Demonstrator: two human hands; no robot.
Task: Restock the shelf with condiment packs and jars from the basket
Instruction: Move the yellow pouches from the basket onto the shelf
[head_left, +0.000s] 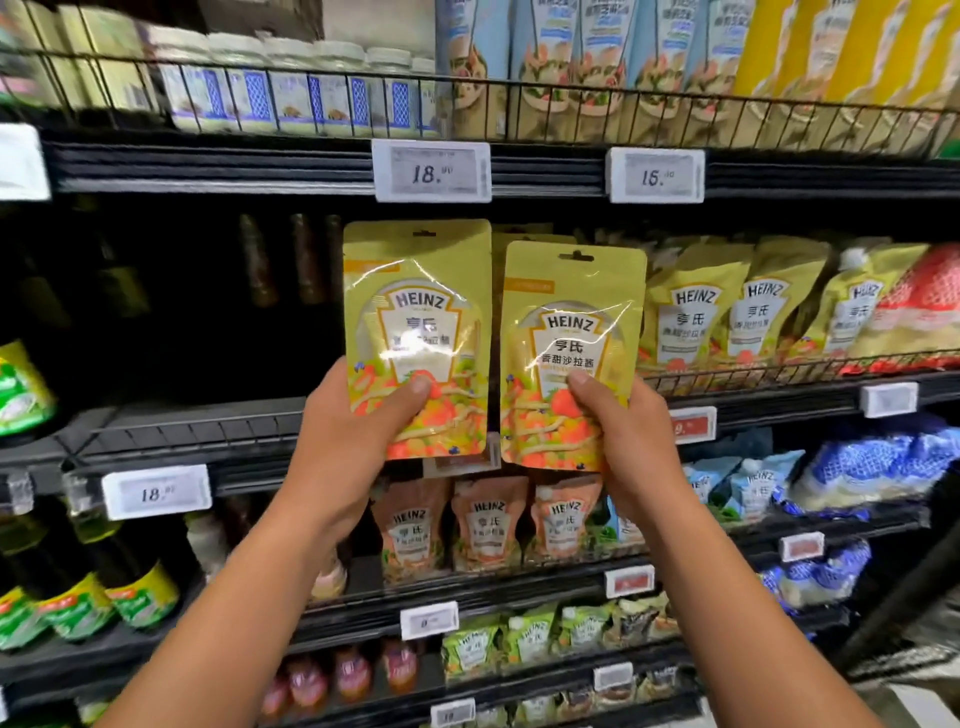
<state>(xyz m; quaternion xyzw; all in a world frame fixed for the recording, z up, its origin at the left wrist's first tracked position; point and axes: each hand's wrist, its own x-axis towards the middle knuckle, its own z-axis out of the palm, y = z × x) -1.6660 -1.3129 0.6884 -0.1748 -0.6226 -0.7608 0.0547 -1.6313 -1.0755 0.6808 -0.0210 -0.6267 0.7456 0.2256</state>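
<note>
We see two bare hands raised before a black metal shelf (208, 434) in a shop. The left hand (353, 431) grips the left pouch (415, 312), a flat, glossy yellow plastic Heinz pack printed with fruit along its bottom. The thumb (410, 389) is pressed across the lower front. The other fingers are curled behind it and hidden, so we cannot tell how they lie.

The right hand (623, 431) holds the right pouch (571, 338), a matching yellow pack, in the same way. Its thumb (584, 384) is laid on the front and the rest of the fingers are out of sight at the back. Both hands are closed round the lower corners.

The two pouches stand upright, just beside each other with a narrow gap between their edges, the left one a little higher. They hang in front of the shelf's opening, and we cannot tell whether either touches the shelf.

Behind the right pouch we make out the top of another yellow pack (519, 241). To the right, a row of yellow spouted Heinz pouches (696, 312) leans behind a thin black wire rail (779, 371). Above are two white price tags (431, 171). On the shelf below stand orange Heinz pouches (488, 525), and at the lower left are dark bottles with green labels (140, 597).
</note>
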